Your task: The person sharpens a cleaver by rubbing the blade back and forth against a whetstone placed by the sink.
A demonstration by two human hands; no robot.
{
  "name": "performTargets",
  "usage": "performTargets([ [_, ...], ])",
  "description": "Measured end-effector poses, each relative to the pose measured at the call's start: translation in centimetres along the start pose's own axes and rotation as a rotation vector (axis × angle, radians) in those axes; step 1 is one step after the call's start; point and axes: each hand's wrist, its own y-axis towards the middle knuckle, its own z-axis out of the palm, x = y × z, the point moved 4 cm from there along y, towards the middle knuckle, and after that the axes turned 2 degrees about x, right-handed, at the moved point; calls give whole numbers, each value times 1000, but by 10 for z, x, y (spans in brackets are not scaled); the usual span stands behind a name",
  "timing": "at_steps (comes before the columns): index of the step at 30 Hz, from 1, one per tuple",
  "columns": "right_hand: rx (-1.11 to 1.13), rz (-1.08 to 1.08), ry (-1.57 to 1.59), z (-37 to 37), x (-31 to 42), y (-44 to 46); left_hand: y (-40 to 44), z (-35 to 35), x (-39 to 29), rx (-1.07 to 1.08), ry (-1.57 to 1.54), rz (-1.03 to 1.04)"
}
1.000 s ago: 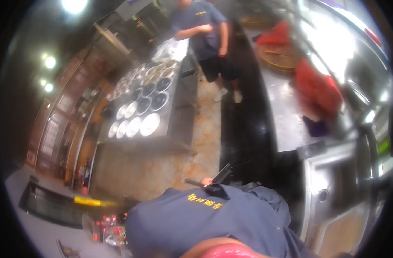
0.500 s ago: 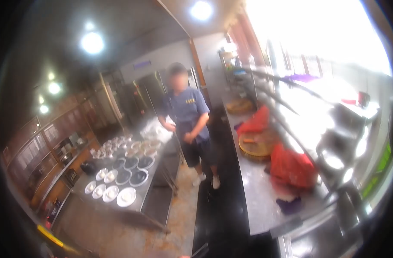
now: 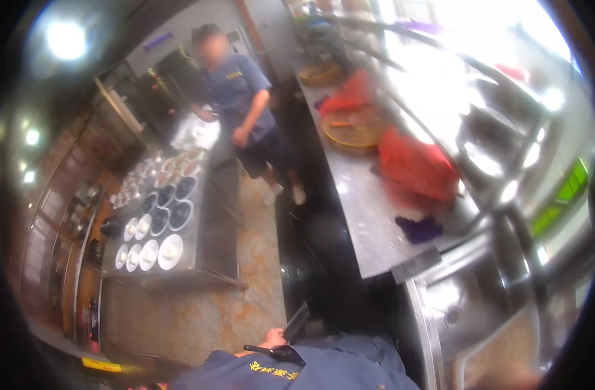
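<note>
Below the middle of the view, my left hand [image 3: 273, 338] shows just beyond the front of my dark blue shirt [image 3: 310, 374]. Its fingers look closed on a dark, flat, long object [image 3: 297, 323] that slants up to the right; what it is cannot be made out. A black piece [image 3: 271, 351] on the shirt front partly covers the wrist. At the lower right edge a smeared, skin-coloured shape, seemingly my right hand [image 3: 505, 379], lies over a light board [image 3: 499, 348] beside the sink; its fingers are too blurred to read.
A steel table [image 3: 210, 244] on the left bears several white plates and dark bowls. Behind it stands a person [image 3: 236, 91] in a blue shirt. Along the right runs a steel counter [image 3: 356, 214] with red cloths [image 3: 418, 166], a round basket [image 3: 349, 130] and a sink [image 3: 450, 292].
The view tilted up, then partly down again, and shifted right. My left hand is back in view with the dark object. The other person's arm has lowered since the first frame.
</note>
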Motion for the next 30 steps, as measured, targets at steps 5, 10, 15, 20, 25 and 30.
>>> performTargets([
  [5,-137,1038,49,29,-124,-198,-7,-4,10,-25,17,-165],
  [10,215,1639,165,175,-173,-509,-52,1,-6,-179,-22,-150],
  [15,523,1708,-38,249,-167,-517,-99,29,-19,-266,-83,-234],
  [20,726,1588,-152,276,-176,-513,-151,75,-23,-326,-136,-410],
  [25,794,1485,-244,280,-177,-506,-174,106,-40,-273,-169,-504],
  [30,851,1617,-293,285,-182,-484,-176,108,-41,-301,-220,-526],
])
